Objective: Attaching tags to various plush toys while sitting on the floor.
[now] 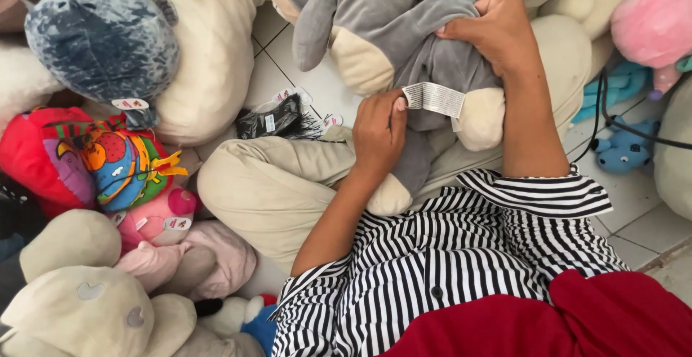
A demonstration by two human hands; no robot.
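Observation:
A grey and cream plush animal (pixel 393 25) lies across my lap. My left hand (pixel 378 133) pinches the white sewn-in label (pixel 435 99) that hangs from the toy's side. My right hand (pixel 497 32) grips the grey fabric of the toy's back, just above the label. Both forearms come out of black-and-white striped sleeves (pixel 461 256). My bent knee in beige trousers (pixel 267 184) is under the left arm.
Stuffed toys ring me on a white tiled floor (pixel 288 76): a blue-grey mottled one (pixel 104 40), a red and multicoloured one (pixel 108 162), cream ones (pixel 79 299), a pink one (pixel 652 21), a small blue one (pixel 627 148). A black bundle of tag fasteners (pixel 277 119) lies by my knee.

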